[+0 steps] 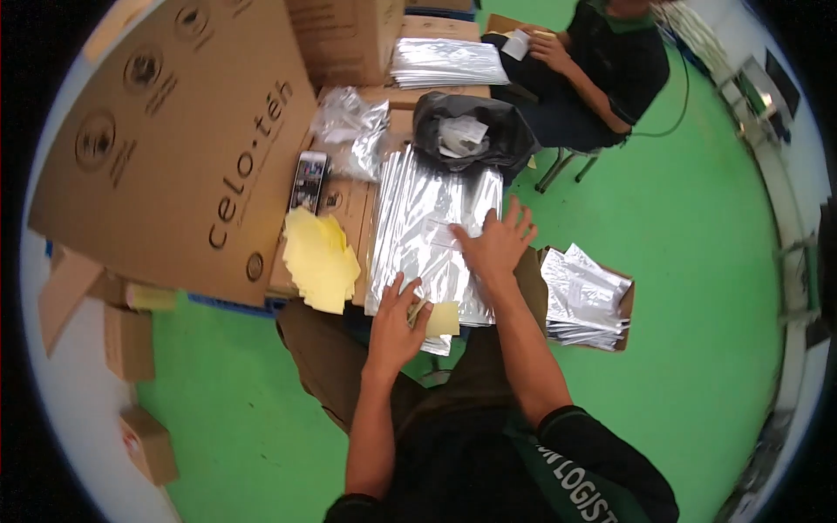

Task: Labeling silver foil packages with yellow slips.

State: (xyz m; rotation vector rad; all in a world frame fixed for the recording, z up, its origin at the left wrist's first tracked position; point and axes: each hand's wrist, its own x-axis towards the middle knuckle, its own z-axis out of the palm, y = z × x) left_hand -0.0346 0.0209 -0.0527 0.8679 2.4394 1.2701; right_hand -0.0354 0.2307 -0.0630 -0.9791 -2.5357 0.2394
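A stack of silver foil bags (410, 253) lies before me on cardboard. My left hand (397, 331) is at its near edge, closed around small pale yellow paper sheets (444, 319) that stick out to the right of the fingers. My right hand (499, 246) has its fingers spread over the right side of the stack and holds nothing I can see. Beside its thumb, a small pale label (444, 234) lies on the top bag. Left of the stack is a loose pile of yellow paper sheets (320, 260).
A phone (309, 180), a clear plastic bag (349, 131) and a black bag (475, 131) with scraps sit beyond the stack. A large carton (187, 148) stands left. At right, an open box (626, 305) holds foil bags. A seated co-worker (623, 65) handles paper near more foil bags (449, 61).
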